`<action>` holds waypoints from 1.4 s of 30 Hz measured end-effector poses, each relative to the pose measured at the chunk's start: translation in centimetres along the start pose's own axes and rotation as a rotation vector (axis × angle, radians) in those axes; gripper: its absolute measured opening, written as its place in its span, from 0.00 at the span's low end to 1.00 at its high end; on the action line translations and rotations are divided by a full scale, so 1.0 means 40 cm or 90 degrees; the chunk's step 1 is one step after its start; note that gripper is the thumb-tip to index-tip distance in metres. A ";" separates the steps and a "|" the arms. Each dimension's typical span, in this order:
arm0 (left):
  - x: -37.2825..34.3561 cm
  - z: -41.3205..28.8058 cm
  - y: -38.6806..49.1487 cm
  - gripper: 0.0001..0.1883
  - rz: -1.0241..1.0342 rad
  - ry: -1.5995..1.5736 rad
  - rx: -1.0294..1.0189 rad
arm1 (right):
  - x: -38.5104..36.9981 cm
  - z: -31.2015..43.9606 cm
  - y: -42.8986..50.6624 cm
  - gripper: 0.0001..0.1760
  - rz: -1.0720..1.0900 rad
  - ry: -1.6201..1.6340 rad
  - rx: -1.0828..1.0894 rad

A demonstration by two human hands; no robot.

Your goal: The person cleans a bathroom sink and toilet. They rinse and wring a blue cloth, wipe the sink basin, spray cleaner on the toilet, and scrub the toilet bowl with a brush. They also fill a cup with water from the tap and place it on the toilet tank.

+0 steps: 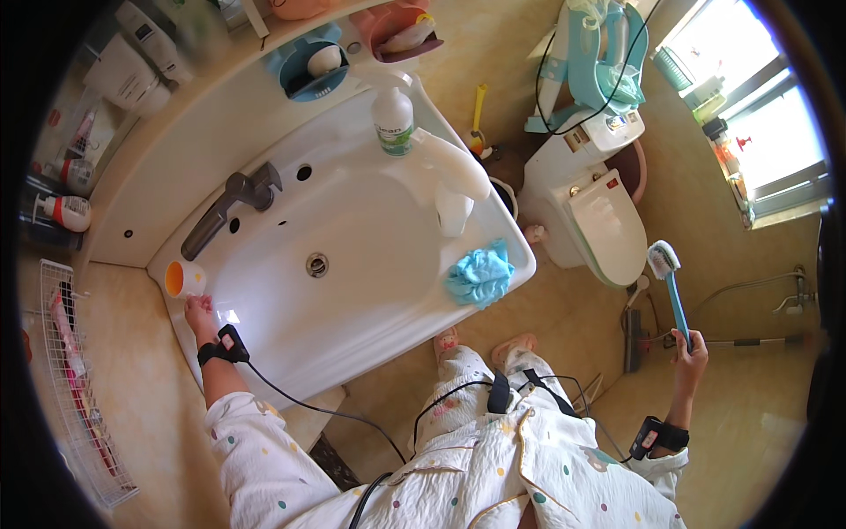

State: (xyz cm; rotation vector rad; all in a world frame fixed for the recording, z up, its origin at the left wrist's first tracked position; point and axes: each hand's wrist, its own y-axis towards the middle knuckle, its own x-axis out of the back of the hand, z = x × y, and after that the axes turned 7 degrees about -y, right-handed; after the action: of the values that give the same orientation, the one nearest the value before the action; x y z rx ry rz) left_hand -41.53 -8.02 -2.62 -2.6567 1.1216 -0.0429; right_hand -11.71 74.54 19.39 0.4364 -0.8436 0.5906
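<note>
My left hand (pixel 201 316) is at the left corner of the white washbasin (pixel 370 225), its fingers at a small white cup with an orange inside (pixel 185 279); whether they grip it is unclear. Out to the right, my right hand (pixel 689 350) holds a blue-handled scrub brush (pixel 675 291) upright, its white bristle head at the top. A crumpled blue cloth (pixel 481 274) lies on the basin's right front corner. On the basin's right rim stand a white pump bottle (pixel 393 119) and a white curved-neck bottle (pixel 456 172).
A dark grey faucet (pixel 231 205) is mounted at the back left of the basin, near the drain (pixel 317 264). Beyond the basin stands a toilet with its lid down (pixel 608 228). A white wire rack (pixel 86 397) hangs at the left. Black cables run from both wrist straps.
</note>
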 end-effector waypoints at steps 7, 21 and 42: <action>-0.015 -0.016 -0.035 0.24 0.009 -0.064 0.028 | -0.008 -0.005 -0.004 0.06 0.024 -0.035 -0.047; -0.123 -0.119 -0.495 0.15 0.107 0.163 -0.051 | -0.041 -0.047 0.026 0.07 0.064 0.073 -0.038; -0.734 -0.170 -0.944 0.14 0.581 0.227 -0.164 | -0.002 -0.166 0.049 0.06 0.003 0.168 -0.088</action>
State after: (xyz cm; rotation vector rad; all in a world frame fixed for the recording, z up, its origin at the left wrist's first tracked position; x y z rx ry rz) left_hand -36.52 36.56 15.34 -2.1014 2.4840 -0.2126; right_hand -9.28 79.82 15.62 0.2245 -0.6276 0.5769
